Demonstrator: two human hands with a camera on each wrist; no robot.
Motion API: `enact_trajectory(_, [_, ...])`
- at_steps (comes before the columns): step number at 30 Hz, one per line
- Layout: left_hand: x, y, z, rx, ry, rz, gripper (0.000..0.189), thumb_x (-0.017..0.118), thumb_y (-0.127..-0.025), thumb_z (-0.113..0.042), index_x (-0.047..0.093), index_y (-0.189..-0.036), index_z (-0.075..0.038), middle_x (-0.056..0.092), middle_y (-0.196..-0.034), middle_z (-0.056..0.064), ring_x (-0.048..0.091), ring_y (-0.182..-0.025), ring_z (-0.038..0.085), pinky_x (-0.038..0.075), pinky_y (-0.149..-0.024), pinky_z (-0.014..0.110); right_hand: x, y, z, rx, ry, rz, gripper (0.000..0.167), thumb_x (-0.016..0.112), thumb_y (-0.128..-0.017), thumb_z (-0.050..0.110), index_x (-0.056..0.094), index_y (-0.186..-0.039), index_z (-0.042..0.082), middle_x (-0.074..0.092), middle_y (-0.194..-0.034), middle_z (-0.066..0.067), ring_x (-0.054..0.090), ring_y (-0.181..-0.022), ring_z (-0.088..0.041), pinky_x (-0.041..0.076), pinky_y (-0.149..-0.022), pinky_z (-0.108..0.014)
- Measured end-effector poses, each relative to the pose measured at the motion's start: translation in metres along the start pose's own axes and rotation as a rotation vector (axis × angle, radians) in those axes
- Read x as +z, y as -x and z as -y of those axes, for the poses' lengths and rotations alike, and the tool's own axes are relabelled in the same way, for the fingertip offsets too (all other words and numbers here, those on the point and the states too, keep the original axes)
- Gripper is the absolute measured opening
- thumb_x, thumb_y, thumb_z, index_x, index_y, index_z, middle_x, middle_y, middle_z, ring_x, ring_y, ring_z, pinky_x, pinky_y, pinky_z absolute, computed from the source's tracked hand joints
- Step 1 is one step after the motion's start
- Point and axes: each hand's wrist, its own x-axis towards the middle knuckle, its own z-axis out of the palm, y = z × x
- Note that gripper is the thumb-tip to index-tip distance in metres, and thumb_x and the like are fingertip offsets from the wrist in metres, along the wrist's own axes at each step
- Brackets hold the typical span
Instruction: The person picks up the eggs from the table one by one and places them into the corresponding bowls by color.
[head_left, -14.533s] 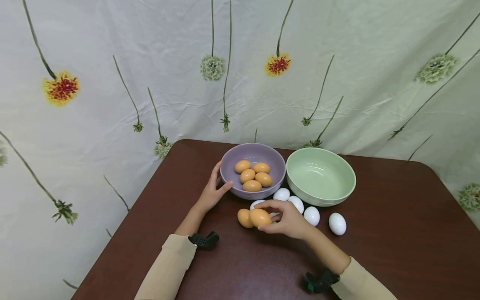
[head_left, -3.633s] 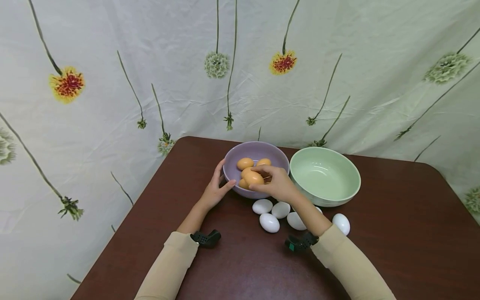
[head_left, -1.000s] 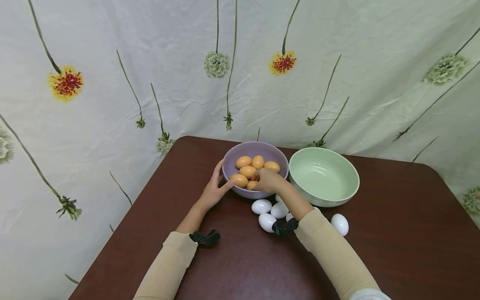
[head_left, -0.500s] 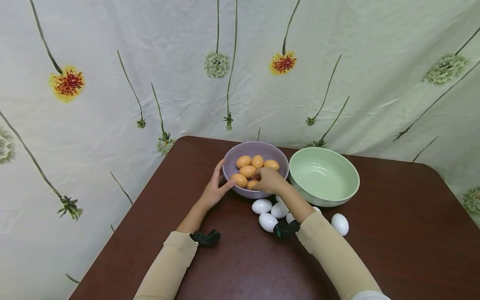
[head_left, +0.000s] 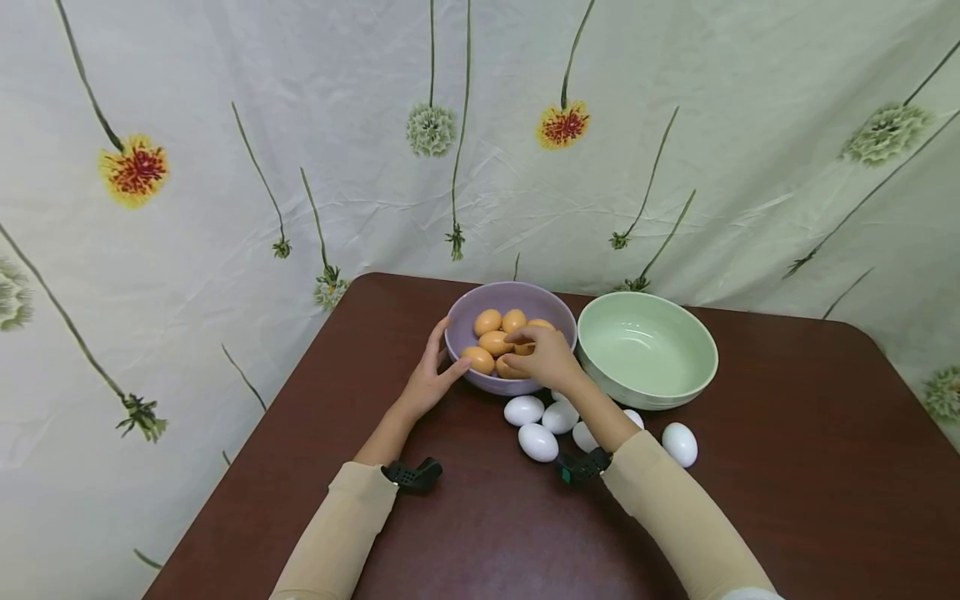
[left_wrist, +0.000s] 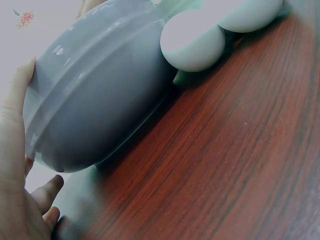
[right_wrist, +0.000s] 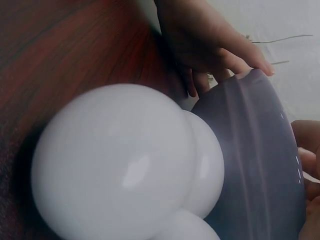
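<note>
In the head view my left hand (head_left: 426,387) holds the left side of a purple bowl (head_left: 553,310), thumb at the rim and fingers along the outer wall. Several brown eggs (head_left: 487,321) lie inside this bowl. My right hand (head_left: 553,360) is over the bowl's near right part, thumb and forefinger spread. Just below the thumb rests the nearest brown egg (head_left: 508,368); another shows partly between the fingers. The right wrist view catches the bowl's outer wall (right_wrist: 260,165) and my left hand (right_wrist: 205,40) on it.
A light green bowl (head_left: 645,354) stands against the purple bowl's right side, with no eggs visible inside. Several white eggs (head_left: 537,442) lie on the dark red-brown table (head_left: 480,533) before the bowls, some partly behind my right forearm. A flowered cloth (head_left: 337,125) hangs behind.
Over the past seconds the brown eggs outside went into the purple bowl by my right hand, and white eggs shifted nearer. In the last half second my right fingers parted from an egg and rose slightly.
</note>
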Motion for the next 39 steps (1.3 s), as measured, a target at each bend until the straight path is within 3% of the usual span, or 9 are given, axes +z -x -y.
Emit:
enact_trajectory(5, [0.001, -0.001, 0.002, 0.011, 0.0, -0.003, 0.078, 0.059, -0.096, -0.011, 0.01, -0.156, -0.004, 0.012, -0.16, 0.02, 0.021, -0.143, 0.04, 0.022, -0.113, 0.052, -0.007, 0.004, -0.004, -0.015, -0.218, -0.031, 0.03, 0.07, -0.089, 0.007, 0.065, -0.115, -0.006, 0.064, -0.117, -0.019, 0.059, -0.113, -0.033, 0.049, -0.094, -0.042])
enact_trajectory(9, [0.001, -0.001, 0.001, 0.026, 0.004, -0.001, 0.077, 0.059, -0.096, -0.01, 0.011, -0.155, -0.002, 0.012, -0.159, 0.021, 0.021, -0.143, 0.039, 0.022, -0.113, 0.053, -0.012, 0.007, -0.008, -0.015, -0.309, -0.017, 0.034, 0.067, -0.091, 0.008, 0.062, -0.12, -0.009, 0.061, -0.122, -0.024, 0.058, -0.115, -0.034, 0.049, -0.094, -0.041])
enact_trajectory(20, [-0.001, 0.0, 0.0, 0.004, 0.013, -0.001, 0.077, 0.059, -0.096, -0.011, 0.011, -0.156, -0.005, 0.012, -0.159, 0.022, 0.027, -0.137, 0.05, 0.024, -0.11, 0.058, -0.035, 0.016, -0.014, -0.002, -0.291, -0.032, 0.039, 0.07, -0.09, 0.011, 0.061, -0.122, -0.009, 0.062, -0.122, -0.025, 0.06, -0.112, -0.031, 0.05, -0.091, -0.036])
enact_trajectory(26, [0.0, -0.001, 0.003, 0.021, 0.015, 0.003, 0.077, 0.059, -0.096, -0.01, 0.011, -0.155, -0.004, 0.012, -0.159, 0.023, 0.028, -0.136, 0.05, 0.025, -0.11, 0.058, -0.049, 0.022, -0.02, 0.056, -0.338, -0.032, 0.041, 0.069, -0.091, 0.013, 0.059, -0.125, -0.008, 0.061, -0.123, -0.026, 0.06, -0.113, -0.029, 0.05, -0.091, -0.034])
enact_trajectory(39, [0.0, -0.001, 0.002, 0.014, 0.007, 0.002, 0.077, 0.059, -0.096, -0.011, 0.01, -0.156, -0.005, 0.01, -0.159, 0.022, 0.026, -0.138, 0.049, 0.025, -0.111, 0.057, -0.081, 0.037, -0.032, 0.071, -0.235, -0.117, 0.041, 0.068, -0.093, 0.017, 0.06, -0.125, -0.007, 0.061, -0.124, -0.023, 0.061, -0.109, -0.022, 0.048, -0.09, -0.03])
